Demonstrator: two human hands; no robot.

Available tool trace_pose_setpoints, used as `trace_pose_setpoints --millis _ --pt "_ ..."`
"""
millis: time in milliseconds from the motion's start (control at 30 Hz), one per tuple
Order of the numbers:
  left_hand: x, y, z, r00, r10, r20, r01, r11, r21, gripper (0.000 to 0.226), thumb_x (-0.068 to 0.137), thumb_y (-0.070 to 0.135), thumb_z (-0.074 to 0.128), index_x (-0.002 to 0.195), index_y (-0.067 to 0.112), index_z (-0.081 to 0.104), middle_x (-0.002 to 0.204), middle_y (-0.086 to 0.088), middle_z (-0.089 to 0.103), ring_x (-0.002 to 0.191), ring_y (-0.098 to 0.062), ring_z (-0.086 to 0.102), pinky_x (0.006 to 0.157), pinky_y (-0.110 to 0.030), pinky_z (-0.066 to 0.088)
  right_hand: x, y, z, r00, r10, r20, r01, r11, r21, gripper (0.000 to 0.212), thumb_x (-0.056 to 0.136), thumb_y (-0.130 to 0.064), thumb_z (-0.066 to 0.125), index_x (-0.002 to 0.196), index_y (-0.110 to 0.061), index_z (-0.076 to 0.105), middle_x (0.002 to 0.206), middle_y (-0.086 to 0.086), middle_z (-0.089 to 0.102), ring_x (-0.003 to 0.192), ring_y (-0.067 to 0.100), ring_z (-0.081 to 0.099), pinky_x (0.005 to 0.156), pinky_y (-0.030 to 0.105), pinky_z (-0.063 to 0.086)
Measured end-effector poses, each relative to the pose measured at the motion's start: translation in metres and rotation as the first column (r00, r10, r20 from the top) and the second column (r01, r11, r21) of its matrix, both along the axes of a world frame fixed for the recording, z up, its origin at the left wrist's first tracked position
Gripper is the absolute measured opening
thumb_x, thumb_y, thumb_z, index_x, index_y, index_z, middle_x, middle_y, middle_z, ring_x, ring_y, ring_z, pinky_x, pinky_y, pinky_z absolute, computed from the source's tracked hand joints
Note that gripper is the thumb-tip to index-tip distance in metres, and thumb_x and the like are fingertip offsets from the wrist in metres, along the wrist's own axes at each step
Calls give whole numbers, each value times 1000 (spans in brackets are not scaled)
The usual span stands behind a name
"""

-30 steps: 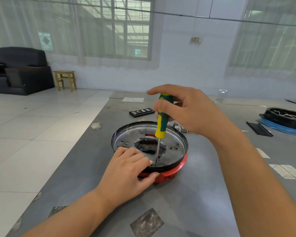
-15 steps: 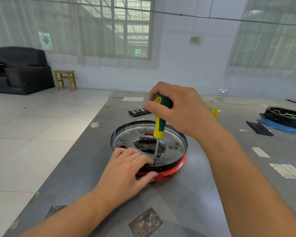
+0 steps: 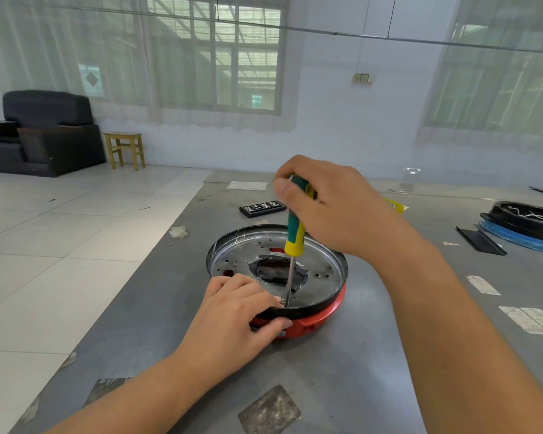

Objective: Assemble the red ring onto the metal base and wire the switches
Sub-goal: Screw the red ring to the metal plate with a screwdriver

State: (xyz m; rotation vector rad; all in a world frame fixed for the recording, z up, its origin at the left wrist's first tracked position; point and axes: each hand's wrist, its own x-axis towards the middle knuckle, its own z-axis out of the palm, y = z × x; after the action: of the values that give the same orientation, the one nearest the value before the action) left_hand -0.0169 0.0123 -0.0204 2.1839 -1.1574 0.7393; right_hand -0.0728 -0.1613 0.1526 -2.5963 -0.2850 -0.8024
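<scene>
A round metal base (image 3: 323, 270) with a dark rim sits on top of the red ring (image 3: 314, 324) in the middle of the grey table. My left hand (image 3: 232, 314) grips the near rim, fingers over the edge and thumb against the red ring. My right hand (image 3: 333, 208) holds a green and yellow screwdriver (image 3: 295, 233) upright by the top of its handle. Its thin shaft runs down to the plate just inside the near rim, right beside my left fingertips. The screw at the tip is too small to make out.
A black bit case (image 3: 262, 208) lies behind the base. A roll of yellow tape (image 3: 395, 206) shows past my right hand. At the right edge a black ring with white wires (image 3: 527, 217) rests on a blue one, with a black strip (image 3: 480, 241) beside it.
My right hand has shifted its grip round the screwdriver handle, the fingers curling closer over the top. The screwdriver stays upright on the same spot. My left hand keeps its hold on the rim.
</scene>
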Motion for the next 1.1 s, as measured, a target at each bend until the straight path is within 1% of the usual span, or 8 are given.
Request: trace_pose_setpoints --millis 100,233,333,500,733,800,900,1100 --pt "0 0 0 1000 2 -2 -2 1000 -8 36 90 66 57 97 38 78 91 26 69 98 -1 60 93 -29 35 -6 -5 6 981 108 -160 -82 984 161 39 102 -28 42 136 -43 55 119 -20 64 102 4 62 73 17 44" --pt "-1 0 0 1000 -2 -5 2 1000 -8 37 89 67 57 95 37 78 91 25 69 99 0 60 93 -31 35 -8 -9 6 996 69 -48 -66 996 64 17 95 -49 63 111 -46 67 80 -28 67 75 -2 66 65 15 54" --pt "-1 0 0 1000 -3 -16 3 1000 -13 38 89 67 56 97 37 78 90 25 68 98 0 59 93 -31 36 -5 -6 2 1000 -4 4 3 999 36 20 95 -57 59 100 -39 66 68 -26 62 66 -2 58 56 14 45" --pt "-2 -1 1 1000 5 -11 -5 1000 -2 40 90 67 54 99 37 79 92 25 70 99 -1 59 93 -30 35 -9 -9 8 964 84 -253 -35 981 189 52 90 -40 40 140 -53 44 121 -10 65 102 14 68 85 38 57" --pt "-3 0 2 1000 -11 -19 11 1000 -21 39 89 67 55 98 37 78 91 25 70 97 0 61 93 -30 36 -9 -12 4 999 -17 -42 20 997 78 26 88 -62 65 100 -40 61 78 -5 66 65 4 67 63 27 58" --pt "-3 -1 2 1000 -7 -23 7 1000 -20 39 89 67 56 98 37 79 90 24 70 96 -1 61 93 -30 36 -7 -9 2 996 -14 -93 18 999 36 23 97 -58 54 115 -44 57 87 -11 68 71 -2 62 65 16 47" --pt "-4 -1 3 1000 -1 -28 1 1000 -5 40 89 67 55 99 37 79 92 25 71 96 -1 62 92 -30 35 -9 -4 5 979 88 -184 -54 982 184 41 100 -39 41 138 -49 50 124 -19 68 103 1 64 89 22 50" --pt "-5 0 7 999 -1 -40 1 1000 9 41 89 68 54 101 38 79 94 25 72 96 2 63 93 -27 36 -13 -2 8 997 23 -71 -15 994 107 15 100 -43 56 111 -41 66 82 -11 70 77 10 69 78 35 58"
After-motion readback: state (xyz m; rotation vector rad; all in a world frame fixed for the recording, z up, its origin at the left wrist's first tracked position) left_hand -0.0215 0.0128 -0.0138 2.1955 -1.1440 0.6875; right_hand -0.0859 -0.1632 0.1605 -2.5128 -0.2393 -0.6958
